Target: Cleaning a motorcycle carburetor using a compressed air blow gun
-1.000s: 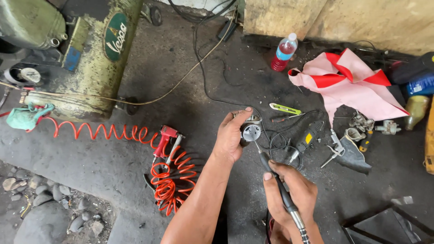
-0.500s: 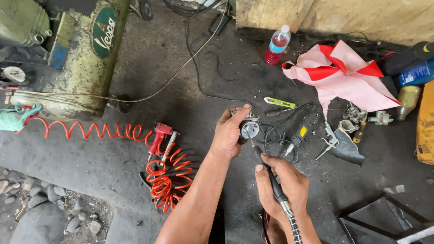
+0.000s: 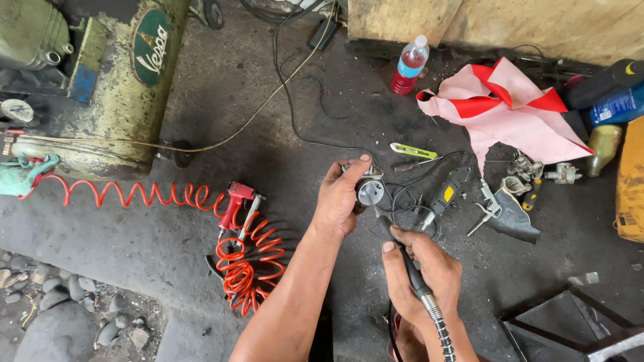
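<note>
left hand [image 3: 340, 199] and metal part [image 3: 369, 191] shifted slightly left

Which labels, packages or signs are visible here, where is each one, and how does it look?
Oval dark green badge with pale lettering: on the worn yellow-green compressor tank, upper left.
Clear plastic bottle with red liquid and blue label band: standing on the floor, top centre.
Blue container with white print: lying at the right edge.
Small yellow sticker: on the black rotary tool body, right of the left hand.
No screens are in view.
</note>
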